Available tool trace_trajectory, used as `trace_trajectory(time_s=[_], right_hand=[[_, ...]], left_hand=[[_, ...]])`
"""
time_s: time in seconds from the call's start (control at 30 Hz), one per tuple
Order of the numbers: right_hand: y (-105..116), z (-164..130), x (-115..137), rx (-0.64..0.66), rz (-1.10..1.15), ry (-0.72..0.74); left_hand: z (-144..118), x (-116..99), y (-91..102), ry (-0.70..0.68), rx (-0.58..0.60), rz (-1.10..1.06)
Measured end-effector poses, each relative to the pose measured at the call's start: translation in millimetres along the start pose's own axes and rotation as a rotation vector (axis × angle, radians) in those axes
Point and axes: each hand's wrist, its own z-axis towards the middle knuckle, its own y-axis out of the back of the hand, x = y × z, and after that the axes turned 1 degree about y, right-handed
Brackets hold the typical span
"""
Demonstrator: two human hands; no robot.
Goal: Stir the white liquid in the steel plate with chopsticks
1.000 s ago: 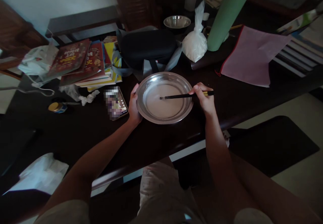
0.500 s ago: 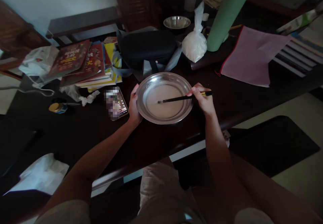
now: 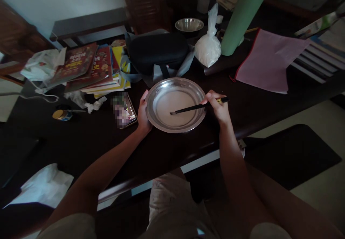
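A round steel plate (image 3: pixel 159 122) holding pale liquid sits on the dark table near its front edge. My left hand (image 3: pixel 142 115) grips the plate's left rim. My right hand (image 3: pixel 219 107) is at the plate's right rim, closed on black chopsticks (image 3: pixel 188 108). The chopstick tips rest in the liquid near the plate's middle.
A phone (image 3: pixel 124 110) lies left of the plate. Behind it are stacked books (image 3: pixel 94 66), a black case (image 3: pixel 157 50), a tied white bag (image 3: pixel 208 48), a small steel bowl (image 3: pixel 189 24), a green roll (image 3: pixel 239 19) and a pink pouch (image 3: pixel 269 59). A small jar (image 3: pixel 61 115) stands at left.
The chopstick tips have swung toward me within the liquid, from the plate's centre-left to lower in the plate. My left hand has stayed on the rim.
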Motion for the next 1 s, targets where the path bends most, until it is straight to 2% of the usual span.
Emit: trace_trajectory(time_s=[0.07,0.2,0.33,0.5,0.63,0.77,0.9,1.0], right_hand=[[0.0,-0.2,-0.6,0.016,-0.012,0.018],[0.4,-0.8,-2.2,-0.031,0.019,0.025],[0.4,-0.7,-2.6,0.030,0.011,0.022],[-0.6,-0.1,-2.2,-0.050,0.014,0.034],[-0.8,-0.1,-2.2,-0.001,0.005,0.017],[-0.4,0.0,-2.1,-0.040,0.009,0.048],[-1.0,0.2,-1.0,0.009,0.009,0.027],[-1.2,0.4,-0.3,-0.033,-0.018,0.040]], left_hand=[[-1.0,-0.7,0.1,0.005,0.003,-0.004],[-3.4,-2.9,-1.2,0.018,0.017,-0.011],[-6.1,-5.3,-4.3,0.008,0.024,-0.021],[-7.9,-6.8,-7.0,-0.009,0.022,-0.009],[-8.4,-7.1,-7.4,-0.019,0.028,-0.009],[-8.7,-6.7,-6.3,-0.017,0.030,-0.016],[-7.7,-4.7,-4.2,-0.011,0.029,-0.019],[-7.1,-3.7,-3.7,-0.006,0.034,-0.025]])
